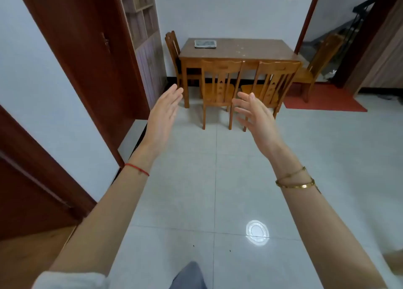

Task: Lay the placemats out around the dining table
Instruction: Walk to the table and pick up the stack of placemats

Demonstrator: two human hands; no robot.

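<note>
A wooden dining table (pixel 250 52) stands against the far white wall, some steps ahead of me. A small stack of grey-white placemats (pixel 205 43) lies on its back left part. Both my arms are stretched forward at chest height, well short of the table. My left hand (pixel 164 114) is empty, palm turned inward, fingers straight and together. My right hand (pixel 254 114) is empty too, with its fingers spread apart. A red string circles my left wrist and gold bangles my right.
Two wooden chairs (pixel 219 88) (pixel 273 85) stand at the table's near side, one chair (pixel 173 48) at its left end, another (pixel 316 64) at its right end. A dark red door (pixel 87 55) and frame line the left. A red mat (pixel 322 97) lies right of the table. Pale floor tiles stretch ahead.
</note>
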